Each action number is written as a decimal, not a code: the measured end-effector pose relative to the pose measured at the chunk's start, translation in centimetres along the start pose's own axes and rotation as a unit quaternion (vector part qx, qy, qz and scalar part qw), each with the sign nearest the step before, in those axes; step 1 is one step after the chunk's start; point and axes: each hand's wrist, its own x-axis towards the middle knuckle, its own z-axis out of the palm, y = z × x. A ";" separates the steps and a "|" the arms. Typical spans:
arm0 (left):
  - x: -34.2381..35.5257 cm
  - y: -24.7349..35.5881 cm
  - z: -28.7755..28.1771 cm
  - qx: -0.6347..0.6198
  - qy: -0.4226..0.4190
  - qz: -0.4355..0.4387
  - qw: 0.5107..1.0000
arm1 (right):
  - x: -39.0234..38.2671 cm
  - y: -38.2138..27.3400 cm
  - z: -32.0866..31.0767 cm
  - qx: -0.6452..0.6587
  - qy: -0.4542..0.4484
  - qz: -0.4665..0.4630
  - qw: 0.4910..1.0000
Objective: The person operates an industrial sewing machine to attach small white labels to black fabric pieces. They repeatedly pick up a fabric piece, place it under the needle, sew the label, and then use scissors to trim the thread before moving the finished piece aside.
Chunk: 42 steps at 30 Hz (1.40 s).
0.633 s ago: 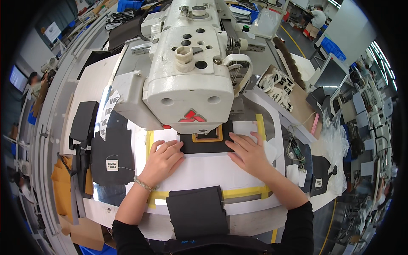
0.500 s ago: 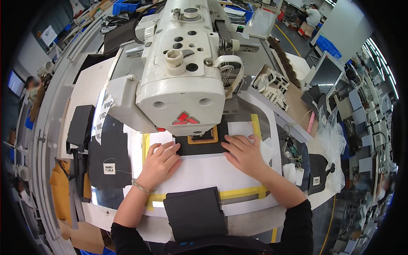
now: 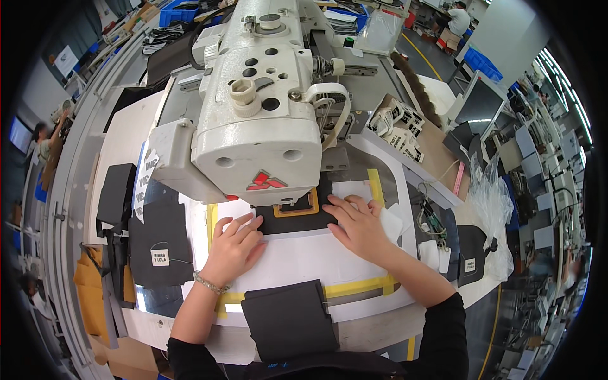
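My left hand [image 3: 232, 248] lies flat, fingers spread, on a white template sheet [image 3: 304, 261] edged with yellow tape. My right hand [image 3: 359, 223] presses flat on the same sheet, to the right. Between the fingertips of both hands lies a black fabric piece [image 3: 292, 221] under a small orange-framed clamp [image 3: 296, 205]. The large white sewing machine head [image 3: 253, 120] hangs directly over that clamp. Neither hand grips anything. A bracelet sits on my left wrist.
A black fabric panel [image 3: 290, 316] lies at the near table edge below the sheet. More black pieces, one with a white label [image 3: 158, 237], are stacked at the left. Labels and black pieces [image 3: 470, 253] lie at the right. Other people work in the background.
The view has shifted, so the machine head appears higher in the picture. Both hands stay flat on the sheet by the clamp, with little visible movement.
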 end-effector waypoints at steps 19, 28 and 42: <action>-0.2 0.0 -0.2 -0.007 0.010 -0.040 0.999 | -0.4 -0.4 -0.3 -0.032 0.065 -0.105 0.992; -0.6 -0.2 0.3 0.011 0.020 -0.021 1.000 | -0.4 0.2 -1.3 0.033 0.034 -0.094 0.994; -0.1 0.2 0.2 0.016 -0.002 -0.006 1.000 | 0.0 -0.3 -1.1 0.020 0.026 -0.081 0.996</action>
